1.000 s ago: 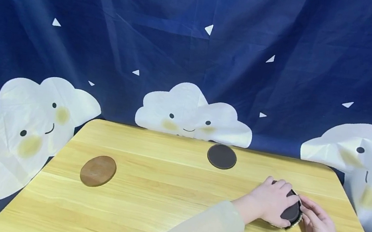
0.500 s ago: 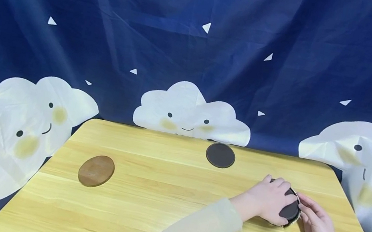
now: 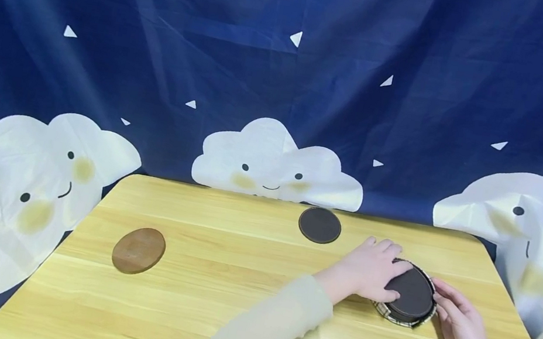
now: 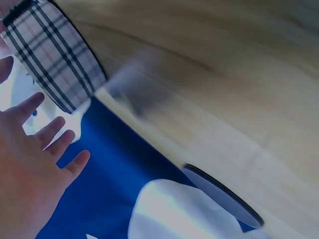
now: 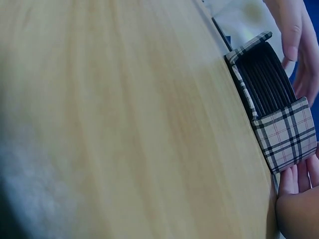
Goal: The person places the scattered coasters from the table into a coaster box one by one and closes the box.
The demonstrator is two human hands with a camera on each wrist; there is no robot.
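Note:
A stack of dark round coasters (image 3: 411,292) sits in a plaid holder (image 3: 398,319) on the right part of the wooden table (image 3: 228,305). My left hand (image 3: 368,268) lies to the stack's left, fingers straight, with the tips at the top coaster's edge. The left wrist view shows this hand (image 4: 30,169) spread out beside the holder (image 4: 55,59). My right hand (image 3: 460,324) rests its fingertips against the holder's right side. In the right wrist view those fingertips (image 5: 299,184) touch the plaid wall (image 5: 286,134), with the coaster edges (image 5: 264,84) showing in the slot.
A single dark coaster (image 3: 319,225) lies near the table's far edge, seen also in the left wrist view (image 4: 222,196). A brown coaster (image 3: 138,250) lies at the left. A blue cloth with white clouds (image 3: 278,161) hangs behind the table.
My left hand has slid left off the top of the stack, uncovering the top dark coaster. The right hand has stayed against the holder.

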